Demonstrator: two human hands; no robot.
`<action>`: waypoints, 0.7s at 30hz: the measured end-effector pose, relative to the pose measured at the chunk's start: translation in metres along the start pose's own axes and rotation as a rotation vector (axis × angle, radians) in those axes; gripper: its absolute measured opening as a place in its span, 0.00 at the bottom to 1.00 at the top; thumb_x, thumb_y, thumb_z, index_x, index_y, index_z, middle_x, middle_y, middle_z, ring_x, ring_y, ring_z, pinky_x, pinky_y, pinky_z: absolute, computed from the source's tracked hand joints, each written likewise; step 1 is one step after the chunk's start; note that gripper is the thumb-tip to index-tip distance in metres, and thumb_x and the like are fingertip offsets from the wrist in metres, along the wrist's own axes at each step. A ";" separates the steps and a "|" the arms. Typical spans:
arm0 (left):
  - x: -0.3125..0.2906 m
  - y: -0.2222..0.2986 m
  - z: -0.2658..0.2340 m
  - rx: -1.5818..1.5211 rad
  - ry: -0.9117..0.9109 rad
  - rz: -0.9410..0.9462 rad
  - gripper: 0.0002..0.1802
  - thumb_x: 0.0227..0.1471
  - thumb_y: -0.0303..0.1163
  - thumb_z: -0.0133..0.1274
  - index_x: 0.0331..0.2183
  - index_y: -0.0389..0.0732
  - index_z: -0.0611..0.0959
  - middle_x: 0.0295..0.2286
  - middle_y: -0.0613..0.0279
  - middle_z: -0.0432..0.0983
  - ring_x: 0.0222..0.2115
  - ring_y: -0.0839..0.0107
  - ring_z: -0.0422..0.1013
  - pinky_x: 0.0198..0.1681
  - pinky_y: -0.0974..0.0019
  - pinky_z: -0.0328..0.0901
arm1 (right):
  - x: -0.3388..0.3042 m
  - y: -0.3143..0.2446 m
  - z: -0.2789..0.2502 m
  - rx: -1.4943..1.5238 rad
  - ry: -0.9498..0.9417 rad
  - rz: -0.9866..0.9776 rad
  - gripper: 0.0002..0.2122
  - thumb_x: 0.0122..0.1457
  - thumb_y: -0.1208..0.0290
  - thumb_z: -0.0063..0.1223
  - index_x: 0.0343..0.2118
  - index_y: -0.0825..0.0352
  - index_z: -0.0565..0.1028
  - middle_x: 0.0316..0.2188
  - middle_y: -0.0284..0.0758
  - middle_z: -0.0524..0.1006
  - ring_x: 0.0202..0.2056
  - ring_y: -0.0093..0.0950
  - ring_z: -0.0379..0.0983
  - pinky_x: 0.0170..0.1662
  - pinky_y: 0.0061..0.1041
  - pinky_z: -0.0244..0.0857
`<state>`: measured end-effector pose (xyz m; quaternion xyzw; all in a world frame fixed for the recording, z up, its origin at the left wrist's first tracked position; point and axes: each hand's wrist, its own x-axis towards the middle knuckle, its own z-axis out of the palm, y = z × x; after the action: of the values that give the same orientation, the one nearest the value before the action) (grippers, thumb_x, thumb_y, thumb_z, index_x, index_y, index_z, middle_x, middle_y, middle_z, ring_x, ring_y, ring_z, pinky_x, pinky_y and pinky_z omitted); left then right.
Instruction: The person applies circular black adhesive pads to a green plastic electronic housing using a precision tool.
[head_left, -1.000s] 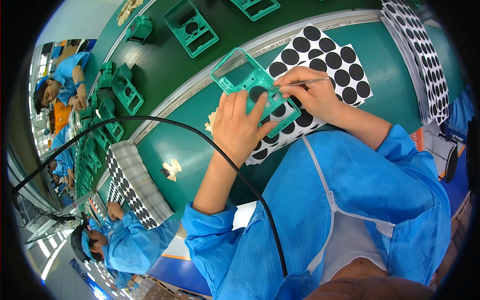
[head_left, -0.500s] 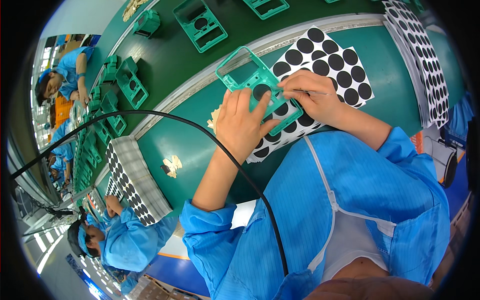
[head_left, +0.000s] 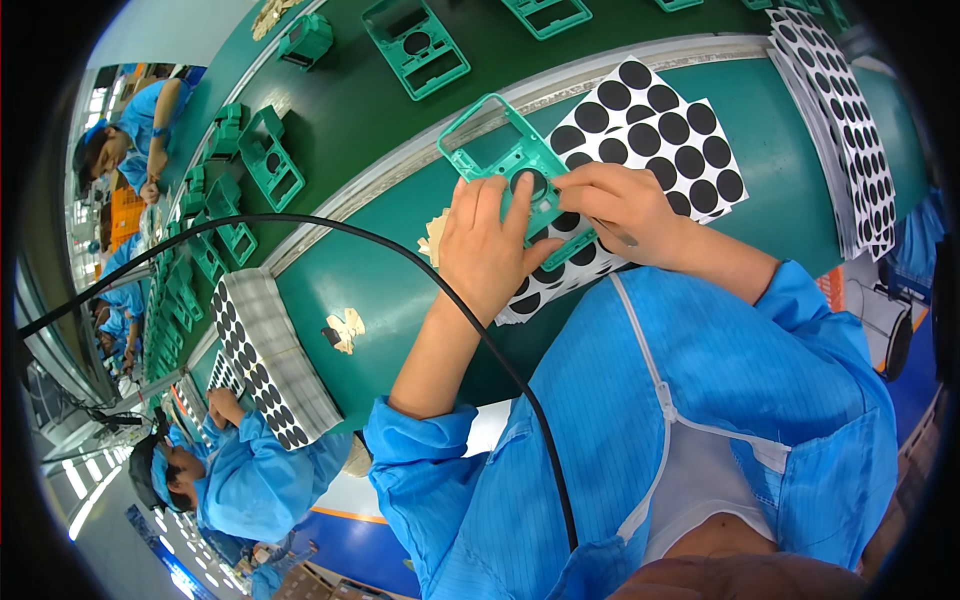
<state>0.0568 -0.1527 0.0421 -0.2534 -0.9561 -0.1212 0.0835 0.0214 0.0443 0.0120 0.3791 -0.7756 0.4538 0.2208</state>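
Note:
My left hand [head_left: 485, 235] grips a green plastic housing [head_left: 500, 160] with an open frame at its far end. Its index finger lies against a black round sticker [head_left: 533, 180] in the housing's middle. My right hand [head_left: 625, 210] is at the housing's right side, fingers pinched close to that sticker. A slim metal tool [head_left: 628, 240], only partly showing below the right fingers, is tucked in that hand; its kind is hard to make out. Under the housing lie white sheets of black round stickers [head_left: 690, 135], partly hidden by my hands.
More green housings [head_left: 415, 45] lie on the dark green belt [head_left: 340, 110] beyond a metal rail. Stacks of sticker sheets [head_left: 840, 130] stand at right and left [head_left: 270, 360]. Beige scraps [head_left: 347, 328] lie on the table. A black cable [head_left: 400, 255] crosses the view. Co-workers [head_left: 250, 470] sit leftward.
The tool in my right hand has swung from pointing rightward to lying down along the palm. The right fingers have shifted slightly. Housings on the belt have moved to the right.

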 end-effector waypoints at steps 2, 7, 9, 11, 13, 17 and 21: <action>-0.001 -0.002 0.003 -0.013 0.005 0.000 0.37 0.37 0.45 0.66 0.49 0.41 0.75 0.43 0.54 0.66 0.45 0.53 0.65 0.54 0.49 0.59 | -0.001 0.000 0.001 -0.007 -0.002 -0.002 0.10 0.40 0.83 0.54 0.27 0.64 0.75 0.30 0.31 0.77 0.25 0.26 0.74 0.21 0.21 0.67; -0.004 0.000 0.004 -0.083 0.039 -0.021 0.40 0.38 0.43 0.66 0.51 0.37 0.71 0.45 0.50 0.65 0.48 0.52 0.62 0.56 0.43 0.54 | 0.000 0.003 0.000 0.011 -0.015 0.023 0.10 0.41 0.85 0.55 0.28 0.65 0.75 0.31 0.33 0.77 0.27 0.26 0.75 0.23 0.21 0.69; -0.009 0.008 0.004 -0.088 0.194 -0.256 0.39 0.41 0.38 0.65 0.53 0.37 0.69 0.46 0.49 0.64 0.49 0.52 0.60 0.57 0.44 0.49 | -0.003 0.007 0.002 0.225 0.045 0.092 0.09 0.44 0.86 0.57 0.30 0.67 0.76 0.32 0.36 0.78 0.28 0.28 0.76 0.25 0.20 0.70; -0.014 0.006 0.013 -0.104 0.236 -0.326 0.35 0.44 0.35 0.62 0.53 0.37 0.69 0.43 0.52 0.66 0.46 0.55 0.60 0.54 0.51 0.50 | -0.001 0.008 0.001 0.274 0.056 0.113 0.08 0.46 0.85 0.57 0.30 0.69 0.76 0.33 0.38 0.78 0.30 0.29 0.76 0.27 0.20 0.70; -0.013 0.003 0.013 -0.152 0.110 -0.442 0.32 0.47 0.36 0.59 0.52 0.37 0.70 0.39 0.56 0.67 0.42 0.59 0.60 0.48 0.55 0.53 | 0.001 0.009 0.000 0.328 0.068 0.125 0.07 0.48 0.85 0.58 0.31 0.70 0.76 0.34 0.39 0.78 0.31 0.30 0.76 0.29 0.21 0.70; -0.009 -0.014 0.013 -0.227 0.100 -0.506 0.24 0.51 0.31 0.51 0.51 0.40 0.71 0.30 0.58 0.71 0.35 0.61 0.66 0.46 0.56 0.55 | 0.000 0.009 -0.010 0.320 0.162 0.150 0.05 0.49 0.85 0.57 0.31 0.71 0.77 0.36 0.40 0.79 0.35 0.31 0.76 0.36 0.23 0.69; 0.027 -0.036 -0.019 -0.433 0.166 -0.785 0.20 0.53 0.25 0.42 0.49 0.33 0.70 0.26 0.48 0.74 0.28 0.57 0.72 0.35 0.55 0.64 | -0.020 0.023 -0.004 0.586 0.376 0.300 0.08 0.51 0.88 0.54 0.35 0.72 0.74 0.37 0.41 0.77 0.39 0.28 0.74 0.40 0.21 0.70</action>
<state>0.0177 -0.1758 0.0595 0.1269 -0.9225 -0.3608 0.0526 0.0154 0.0622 -0.0116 0.2183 -0.6058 0.7454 0.1725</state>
